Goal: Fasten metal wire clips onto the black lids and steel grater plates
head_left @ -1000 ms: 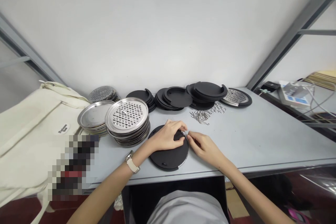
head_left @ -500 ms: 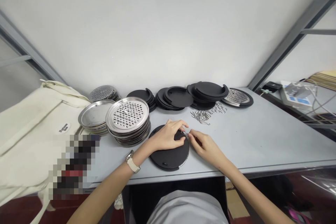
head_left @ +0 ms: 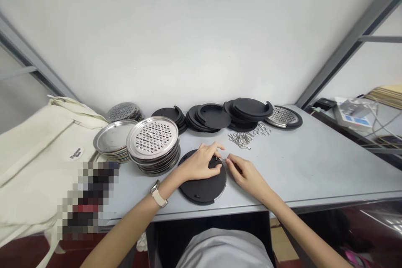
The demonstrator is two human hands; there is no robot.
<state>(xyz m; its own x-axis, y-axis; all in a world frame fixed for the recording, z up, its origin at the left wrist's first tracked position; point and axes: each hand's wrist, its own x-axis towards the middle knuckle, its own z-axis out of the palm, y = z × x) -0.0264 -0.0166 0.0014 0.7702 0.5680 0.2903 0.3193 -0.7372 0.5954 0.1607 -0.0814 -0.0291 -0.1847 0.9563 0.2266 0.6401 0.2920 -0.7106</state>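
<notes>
my left hand presses on the black disc, its fingers curled at the far right edge. my right hand, just right of the disc, has a narrow grip, pinching a small metal piece there. on the worktop, wire hooks lie beyond the disc, and grater plates are stacked left of it.

Bright, even light; edges seemingly stretched
</notes>
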